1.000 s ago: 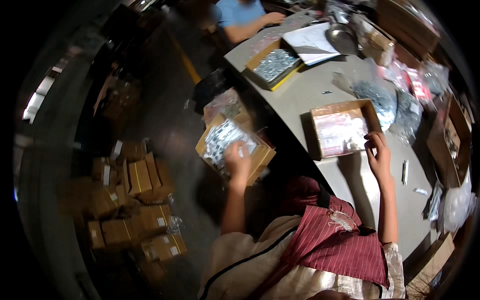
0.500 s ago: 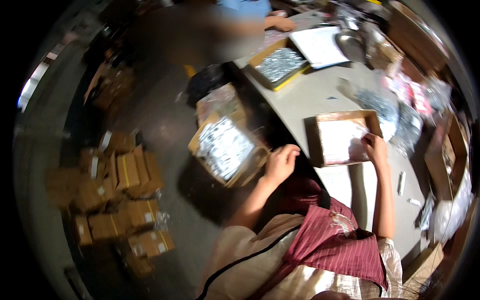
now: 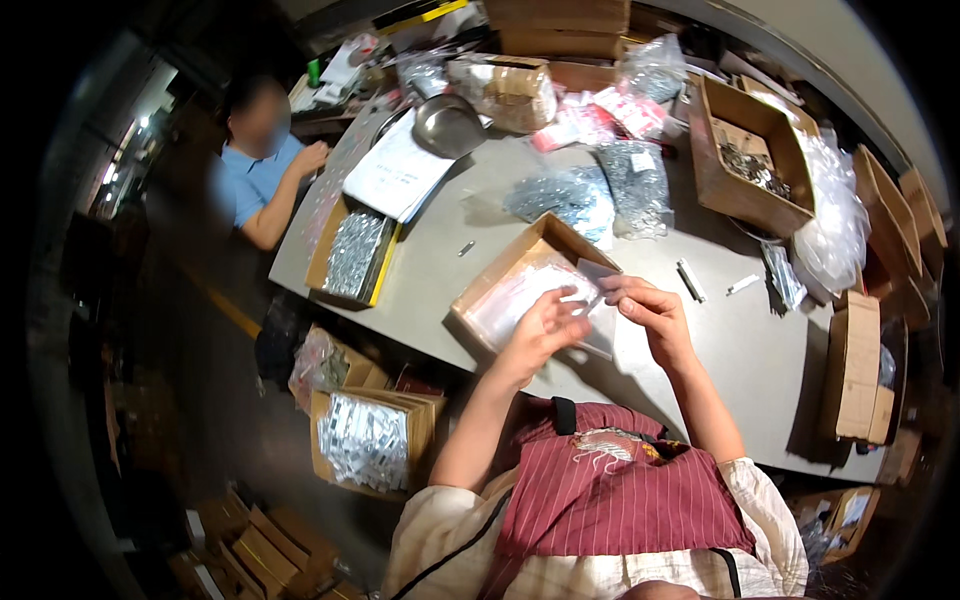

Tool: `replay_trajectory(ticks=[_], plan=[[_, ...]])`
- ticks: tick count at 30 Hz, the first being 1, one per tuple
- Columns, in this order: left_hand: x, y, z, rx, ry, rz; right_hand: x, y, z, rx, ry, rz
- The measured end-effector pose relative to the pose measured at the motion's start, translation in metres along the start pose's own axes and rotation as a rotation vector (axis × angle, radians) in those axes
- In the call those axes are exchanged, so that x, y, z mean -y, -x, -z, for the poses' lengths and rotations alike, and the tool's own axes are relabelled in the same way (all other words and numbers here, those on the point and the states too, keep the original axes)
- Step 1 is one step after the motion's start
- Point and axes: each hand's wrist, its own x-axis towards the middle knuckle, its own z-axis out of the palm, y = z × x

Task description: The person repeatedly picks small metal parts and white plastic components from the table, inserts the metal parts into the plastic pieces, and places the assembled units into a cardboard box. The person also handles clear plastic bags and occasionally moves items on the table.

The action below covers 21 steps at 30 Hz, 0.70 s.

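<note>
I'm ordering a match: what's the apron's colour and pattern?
Dark red apron with thin pale stripes; clearest in head view.

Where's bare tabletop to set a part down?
Largest patch looks right of the right forearm, below two loose slim pieces, left of the upright brown carton. A smaller patch, holding one small metal piece, lies between the yellow-edged box and open centre carton. Crowded: far side, with papers, scoop, plastic bags.
</note>
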Motion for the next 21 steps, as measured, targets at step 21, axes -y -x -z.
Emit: replay_trajectory(ticks=[21], plan=[[0.041,0.007,-0.028,-0.103,-0.310,-0.184,-0.059,0.033,0.063,-0.070,0.328,-0.173]])
